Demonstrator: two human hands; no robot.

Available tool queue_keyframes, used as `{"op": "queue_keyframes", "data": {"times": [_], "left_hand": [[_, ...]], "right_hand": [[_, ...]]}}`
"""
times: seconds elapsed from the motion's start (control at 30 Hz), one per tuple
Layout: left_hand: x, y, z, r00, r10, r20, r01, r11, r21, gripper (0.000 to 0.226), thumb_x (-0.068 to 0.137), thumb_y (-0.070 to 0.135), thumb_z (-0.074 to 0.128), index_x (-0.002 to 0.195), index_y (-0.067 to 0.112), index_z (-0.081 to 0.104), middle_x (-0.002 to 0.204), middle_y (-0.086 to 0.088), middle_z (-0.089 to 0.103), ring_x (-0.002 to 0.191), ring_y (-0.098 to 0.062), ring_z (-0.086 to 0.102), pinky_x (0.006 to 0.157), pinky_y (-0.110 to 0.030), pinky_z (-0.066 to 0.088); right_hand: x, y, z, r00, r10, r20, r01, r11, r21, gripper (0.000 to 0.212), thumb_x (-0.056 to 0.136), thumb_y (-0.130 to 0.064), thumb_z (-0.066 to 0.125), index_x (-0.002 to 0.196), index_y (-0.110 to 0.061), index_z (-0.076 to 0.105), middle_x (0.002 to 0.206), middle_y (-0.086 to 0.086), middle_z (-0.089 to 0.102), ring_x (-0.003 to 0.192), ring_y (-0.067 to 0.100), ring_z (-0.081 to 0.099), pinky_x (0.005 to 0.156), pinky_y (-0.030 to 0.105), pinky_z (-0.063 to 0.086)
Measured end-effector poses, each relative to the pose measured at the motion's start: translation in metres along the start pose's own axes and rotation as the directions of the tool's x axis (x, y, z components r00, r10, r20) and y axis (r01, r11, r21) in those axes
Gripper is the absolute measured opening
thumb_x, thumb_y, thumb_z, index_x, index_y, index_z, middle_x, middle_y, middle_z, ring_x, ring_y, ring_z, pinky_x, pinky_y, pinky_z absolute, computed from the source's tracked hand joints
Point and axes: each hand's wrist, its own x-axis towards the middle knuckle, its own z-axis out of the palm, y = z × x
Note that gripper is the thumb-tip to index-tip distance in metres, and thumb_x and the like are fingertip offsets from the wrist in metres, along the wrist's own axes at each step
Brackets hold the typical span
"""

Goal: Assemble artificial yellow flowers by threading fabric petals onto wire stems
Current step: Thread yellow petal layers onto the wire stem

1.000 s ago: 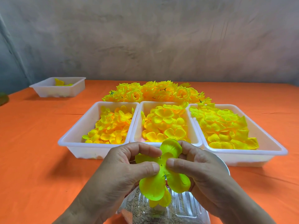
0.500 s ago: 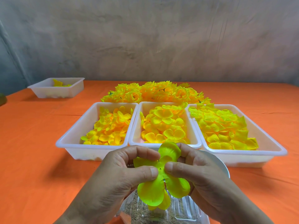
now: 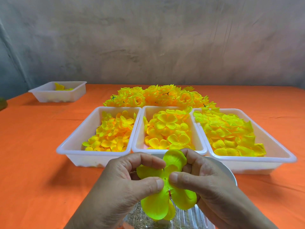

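Observed at the lower centre of the frame: my left hand and right hand meet over a lime-yellow petal piece held above the desk. The fingers of both hands are curled and pinch the piece at its centre, with thumbs on the near face and the other fingertips behind.

Edges and room:
- The near rim of the middle tray runs just behind the knuckles. The top lobe of the piece overlaps it in view.
- The left tray and right tray flank the middle tray, their side walls touching or nearly so.
- A white plate shows its rim just right of the right hand.
- A clear plastic box sits under the hands at the bottom edge.
- The widest run of bare orange cloth is at the left of the frame, between the near trays and a small tray at upper left.
- A narrower strip runs along the lower right.
- Finished flowers are heaped behind the three trays.

Orientation: the piece has four lobes and faces the camera. Its long axis runs from the top lobe down to the large lower lobe, near vertical in the frame and leaning slightly from upper right to lower left. A small dark mark sits near the centre. I cannot tell whether it is a wire.
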Motion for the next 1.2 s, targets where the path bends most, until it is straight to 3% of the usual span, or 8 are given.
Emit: {"op": "queue_keyframes", "data": {"times": [0.1, 0.27, 0.6, 0.87, 1.03, 1.2], "left_hand": [[0.001, -0.001, 0.0, 1.0, -0.019, 0.0, 0.019, 1.0, -0.006, 0.035, 0.045, 0.015, 0.081, 0.077, 0.027, 0.079, 0.066, -0.005, 0.07, 0.051, -0.009, 0.06, 0.044, -0.017, 0.045], [0.004, -0.007, -0.003, 1.0, -0.028, 0.0, 0.028, 0.999, -0.027, 0.047, 0.034, 0.031, 0.081, 0.081, 0.026, 0.079, 0.07, -0.006, 0.071, 0.051, -0.009, 0.057, 0.043, -0.016, 0.043], [0.002, -0.009, -0.002, 0.999, -0.047, 0.017, 0.048, 0.998, -0.039, 0.049, 0.033, 0.031, 0.082, 0.082, 0.028, 0.079, 0.07, -0.007, 0.071, 0.057, -0.014, 0.063, 0.049, -0.022, 0.048], [0.005, -0.01, -0.002, 0.999, -0.045, 0.017, 0.046, 0.997, -0.067, 0.049, 0.033, 0.028, 0.083, 0.082, 0.023, 0.079, 0.071, -0.012, 0.067, 0.055, -0.016, 0.058, 0.045, -0.02, 0.045], [0.007, -0.011, 0.001, 0.994, -0.106, 0.027, 0.109, 0.98, -0.168, 0.033, 0.046, 0.001, 0.077, 0.075, 0.015, 0.079, 0.069, -0.014, 0.07, 0.051, -0.02, 0.065, 0.04, -0.025, 0.048], [0.008, -0.01, 0.004, 0.993, -0.12, 0.013, 0.119, 0.967, -0.227, 0.03, 0.049, -0.003, 0.071, 0.073, 0.012, 0.079, 0.074, -0.019, 0.069, 0.057, -0.029, 0.063, 0.045, -0.028, 0.048]], "right_hand": [[0.001, 0.001, -0.001, 1.0, 0.006, 0.0, -0.006, 1.0, 0.007, 0.026, 0.068, 0.0, 0.07, 0.091, -0.012, 0.072, 0.076, 0.011, 0.066, 0.059, 0.018, 0.063, 0.047, 0.024, 0.048], [0.001, 0.004, -0.001, 1.0, 0.024, -0.001, -0.024, 1.0, 0.009, 0.028, 0.069, -0.002, 0.069, 0.094, -0.013, 0.072, 0.084, 0.013, 0.068, 0.07, 0.02, 0.066, 0.053, 0.025, 0.051], [-0.002, 0.005, -0.003, 1.0, 0.024, 0.014, -0.024, 1.0, -0.005, 0.029, 0.069, -0.003, 0.071, 0.095, -0.017, 0.072, 0.089, 0.015, 0.068, 0.076, 0.025, 0.065, 0.061, 0.03, 0.052], [-0.001, 0.006, -0.002, 0.999, 0.03, 0.013, -0.03, 0.999, 0.029, 0.028, 0.069, -0.001, 0.07, 0.091, -0.017, 0.073, 0.084, 0.013, 0.067, 0.072, 0.023, 0.066, 0.056, 0.027, 0.053], [-0.001, 0.006, -0.001, 0.999, 0.032, -0.005, -0.032, 0.999, 0.028, 0.027, 0.07, -0.003, 0.069, 0.095, -0.013, 0.072, 0.085, 0.013, 0.065, 0.072, 0.024, 0.065, 0.056, 0.028, 0.052], [0.001, 0.008, 0.0, 0.999, 0.033, -0.039, -0.032, 0.999, 0.032, 0.029, 0.069, -0.011, 0.074, 0.098, -0.01, 0.07, 0.09, 0.016, 0.064, 0.079, 0.028, 0.065, 0.063, 0.032, 0.053]]}}
